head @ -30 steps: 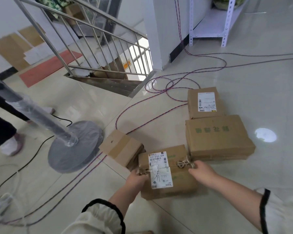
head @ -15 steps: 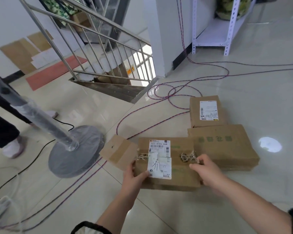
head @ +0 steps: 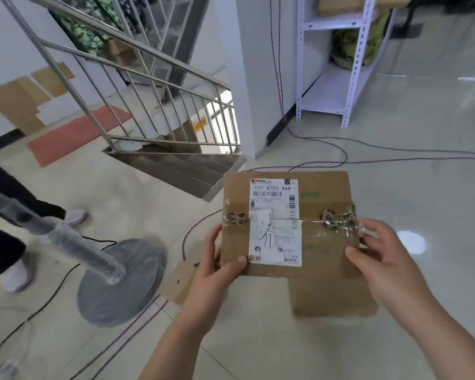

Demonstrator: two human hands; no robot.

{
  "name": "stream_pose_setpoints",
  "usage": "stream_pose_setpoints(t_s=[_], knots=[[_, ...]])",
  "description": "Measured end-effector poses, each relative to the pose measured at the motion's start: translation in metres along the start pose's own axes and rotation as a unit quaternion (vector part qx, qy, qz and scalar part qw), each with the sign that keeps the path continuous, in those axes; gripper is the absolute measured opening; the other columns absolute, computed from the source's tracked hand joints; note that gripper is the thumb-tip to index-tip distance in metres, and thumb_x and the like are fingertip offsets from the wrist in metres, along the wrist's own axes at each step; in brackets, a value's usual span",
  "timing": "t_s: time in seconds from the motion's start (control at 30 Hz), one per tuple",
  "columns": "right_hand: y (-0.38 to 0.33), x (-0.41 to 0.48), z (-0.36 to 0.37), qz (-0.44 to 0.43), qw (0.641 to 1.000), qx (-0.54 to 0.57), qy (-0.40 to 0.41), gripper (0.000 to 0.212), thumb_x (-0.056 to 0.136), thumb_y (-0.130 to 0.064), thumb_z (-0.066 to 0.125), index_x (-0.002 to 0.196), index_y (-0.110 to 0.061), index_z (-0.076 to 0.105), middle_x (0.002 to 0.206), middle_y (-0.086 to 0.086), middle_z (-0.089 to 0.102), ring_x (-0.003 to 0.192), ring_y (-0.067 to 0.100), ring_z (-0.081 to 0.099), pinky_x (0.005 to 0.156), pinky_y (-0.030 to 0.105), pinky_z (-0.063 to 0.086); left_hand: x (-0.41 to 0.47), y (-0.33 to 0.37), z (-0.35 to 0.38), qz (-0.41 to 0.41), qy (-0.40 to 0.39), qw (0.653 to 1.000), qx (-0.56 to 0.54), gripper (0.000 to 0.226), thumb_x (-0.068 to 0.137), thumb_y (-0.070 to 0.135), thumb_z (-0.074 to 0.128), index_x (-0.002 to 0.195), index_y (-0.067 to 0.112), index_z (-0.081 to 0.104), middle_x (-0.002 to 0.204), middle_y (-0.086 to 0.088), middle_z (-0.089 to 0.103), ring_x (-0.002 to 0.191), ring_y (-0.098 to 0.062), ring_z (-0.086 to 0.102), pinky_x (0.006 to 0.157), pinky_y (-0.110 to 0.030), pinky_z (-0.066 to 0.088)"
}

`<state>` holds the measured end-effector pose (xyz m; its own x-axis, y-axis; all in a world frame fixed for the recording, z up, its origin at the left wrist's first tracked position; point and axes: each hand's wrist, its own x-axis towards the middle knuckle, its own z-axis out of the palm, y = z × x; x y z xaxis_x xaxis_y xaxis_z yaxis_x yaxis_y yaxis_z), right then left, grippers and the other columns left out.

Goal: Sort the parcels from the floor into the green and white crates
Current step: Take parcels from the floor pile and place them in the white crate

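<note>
Cardboard parcel (head: 327,242) held up off the floor, centre-right of view, top face toward the camera, w/ white shipping label (head: 274,223) reading "507 N705 A68" and clear tape across the middle, crumpled at the right end. Left hand (head: 214,264) clamped on the left edge: thumb flat on the top face by the label's lower corner, fingers wrapped behind and out of sight. Right hand (head: 381,259) gripping the right edge, thumb on top, fingers curled round the side next to the crumpled tape. Directly below, on the floor, a second brown box (head: 335,300) – partly hidden by parcel and right wrist. Smaller cardboard box (head: 180,281) lower left, part-covered by the left hand. Purple cables (head: 368,149) trailing over the tiles. Further left, grey round stand base (head: 121,281) w/ plastic-wrapped pole (head: 66,242) leaning up-left; beyond it another person's legs and pale shoes (head: 76,216). Steel stair railing (head: 148,86) and a red mat (head: 77,133) behind. Top right, white metal shelf unit (head: 300,78) – cardboard box (head: 340,4) on the upper board, camo-pattern bundle (head: 354,48) on the board below.
</note>
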<state>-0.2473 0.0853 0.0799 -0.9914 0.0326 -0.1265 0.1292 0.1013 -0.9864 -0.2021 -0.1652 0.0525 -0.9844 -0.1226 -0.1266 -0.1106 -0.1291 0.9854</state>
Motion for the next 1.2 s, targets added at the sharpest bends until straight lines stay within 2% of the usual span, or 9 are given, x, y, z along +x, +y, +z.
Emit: stream_pose_setpoints(t_s=[0.1, 0.23, 0.33, 0.43, 0.6, 0.7, 0.93, 1.03, 1.2], knots=[[-0.088, -0.016, -0.027, -0.027, 1.0, 0.002, 0.011, 0.049, 0.088, -0.002, 0.058, 0.094, -0.051, 0.056, 0.105, -0.02, 0.066, 0.091, 0.002, 0.063, 0.073, 0.026, 0.046, -0.009, 0.092, 0.022, 0.02, -0.024, 1.0, -0.006, 0.064, 0.072, 0.027, 0.073, 0.126, 0.051, 0.048, 0.122, 0.007, 0.065, 0.112, -0.015, 0.062, 0.084, -0.024, 0.054], [-0.217, -0.052, -0.067, -0.053, 0.999, 0.005, 0.008, 0.063, 0.087, 0.0, 0.057, 0.098, -0.062, 0.056, 0.107, -0.027, 0.066, 0.095, -0.003, 0.063, 0.075, 0.022, 0.045, -0.039, 0.226, 0.053, 0.027, -0.056, 0.998, -0.002, 0.068, 0.074, 0.033, 0.074, 0.131, 0.051, 0.043, 0.127, 0.006, 0.063, 0.117, -0.02, 0.06, 0.092, -0.037, 0.051], [-0.308, -0.083, -0.091, -0.086, 0.996, -0.015, -0.006, 0.074, 0.087, 0.005, 0.056, 0.11, -0.065, 0.051, 0.118, -0.03, 0.061, 0.106, -0.011, 0.057, 0.081, 0.02, 0.045, -0.062, 0.317, 0.074, 0.047, -0.073, 0.996, -0.008, 0.066, 0.074, 0.033, 0.075, 0.131, 0.05, 0.046, 0.129, 0.006, 0.062, 0.119, -0.019, 0.059, 0.087, -0.03, 0.054], [-0.404, -0.139, -0.116, -0.091, 0.996, -0.003, -0.006, 0.075, 0.086, 0.003, 0.057, 0.124, -0.06, 0.045, 0.128, -0.029, 0.055, 0.117, -0.008, 0.051, 0.086, 0.027, 0.05, -0.104, 0.421, 0.094, 0.049, -0.104, 0.993, -0.027, 0.066, 0.074, 0.033, 0.076, 0.132, 0.048, 0.048, 0.134, 0.007, 0.058, 0.123, -0.018, 0.056, 0.087, -0.025, 0.053], [-0.518, -0.209, -0.152, -0.088, 0.995, 0.037, -0.037, 0.072, 0.082, -0.021, 0.067, 0.139, -0.05, 0.034, 0.141, -0.021, 0.046, 0.132, 0.005, 0.043, 0.097, 0.039, 0.048, -0.158, 0.548, 0.111, 0.053, -0.171, 0.983, -0.03, 0.058, 0.08, 0.032, 0.072, 0.129, 0.051, 0.05, 0.138, 0.007, 0.055, 0.126, -0.017, 0.053, 0.089, -0.023, 0.051], [-0.55, -0.235, -0.164, -0.103, 0.992, 0.05, -0.045, 0.075, 0.079, -0.02, 0.061, 0.14, -0.052, 0.031, 0.143, -0.016, 0.045, 0.132, 0.009, 0.044, 0.099, 0.034, 0.044, -0.18, 0.589, 0.116, 0.07, -0.189, 0.979, -0.022, 0.063, 0.08, 0.037, 0.073, 0.135, 0.049, 0.046, 0.146, 0.006, 0.046, 0.132, -0.017, 0.046, 0.09, -0.025, 0.051], [-0.567, -0.256, -0.171, -0.131, 0.989, 0.046, -0.043, 0.084, 0.073, -0.038, 0.072, 0.14, -0.055, 0.026, 0.144, -0.02, 0.043, 0.132, 0.004, 0.043, 0.099, 0.03, 0.043, -0.203, 0.618, 0.124, 0.075, -0.197, 0.977, -0.02, 0.065, 0.081, 0.037, 0.072, 0.138, 0.048, 0.042, 0.139, 0.008, 0.054, 0.127, -0.017, 0.052, 0.09, -0.024, 0.051], [-0.575, -0.256, -0.179, -0.146, 0.988, 0.047, -0.032, 0.081, 0.071, -0.036, 0.065, 0.139, -0.058, 0.026, 0.143, -0.023, 0.043, 0.13, -0.001, 0.043, 0.098, 0.023, 0.043, -0.204, 0.627, 0.134, 0.082, -0.201, 0.976, -0.017, 0.064, 0.081, 0.038, 0.073, 0.136, 0.049, 0.043, 0.137, 0.007, 0.055, 0.125, -0.017, 0.054, 0.09, -0.024, 0.051], [-0.583, -0.266, -0.213, -0.164, 0.986, 0.029, -0.018, 0.081, 0.075, -0.034, 0.063, 0.142, -0.055, 0.022, 0.146, -0.021, 0.04, 0.134, 0.003, 0.039, 0.1, 0.033, 0.04, -0.208, 0.638, 0.167, 0.09, -0.217, 0.972, -0.025, 0.062, 0.078, 0.04, 0.075, 0.132, 0.051, 0.047, 0.134, 0.007, 0.058, 0.122, -0.016, 0.056, 0.088, -0.025, 0.052]])
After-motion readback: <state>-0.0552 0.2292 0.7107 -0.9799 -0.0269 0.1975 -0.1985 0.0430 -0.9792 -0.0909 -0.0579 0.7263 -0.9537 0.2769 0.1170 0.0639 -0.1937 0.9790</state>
